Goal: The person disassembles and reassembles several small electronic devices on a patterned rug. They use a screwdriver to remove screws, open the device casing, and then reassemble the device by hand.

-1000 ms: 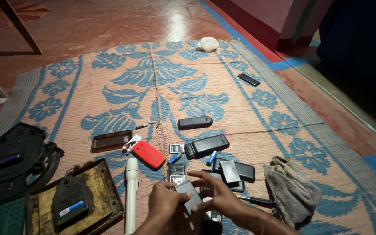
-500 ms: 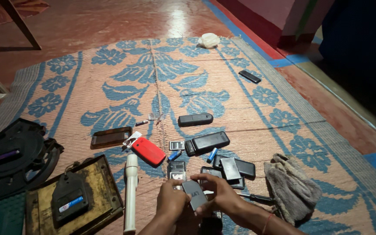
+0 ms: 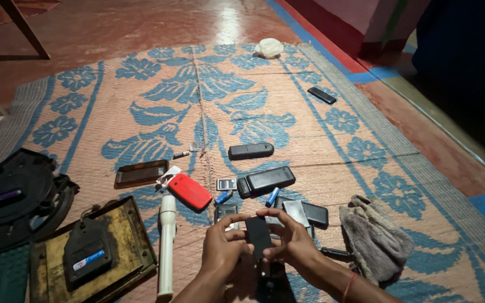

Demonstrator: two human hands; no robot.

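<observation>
So the small black phone (image 3: 259,237) sits right between both hands, close to the near edge of the mat (image 3: 366,146), roughly mid-width. Its long axis stands pretty much upright in view, running away from the person, top end pointing toward the far edge. The left hand (image 3: 221,247) pinches it from the left side, thumb lying across the front, fingers curled behind. The right hand (image 3: 291,241) clamps the right side the same way, fingers wrapped over the top corner. Both sit equally close to it; neither is free.

Just beyond the hands there's a cluster: a silver-backed phone (image 3: 297,213) lying on a dark one, a small blue cell (image 3: 271,197) and a bigger black phone (image 3: 266,180). Left of that, a red phone (image 3: 190,192), and a white flashlight (image 3: 166,244) lying lengthwise toward the near edge. A grey rag (image 3: 374,238) is bunched up to the right. At the near left corner a yellowish tray (image 3: 130,235) holds a black charger-looking thing (image 3: 87,247). One more phone (image 3: 321,95) lies well apart by the far right edge.
</observation>
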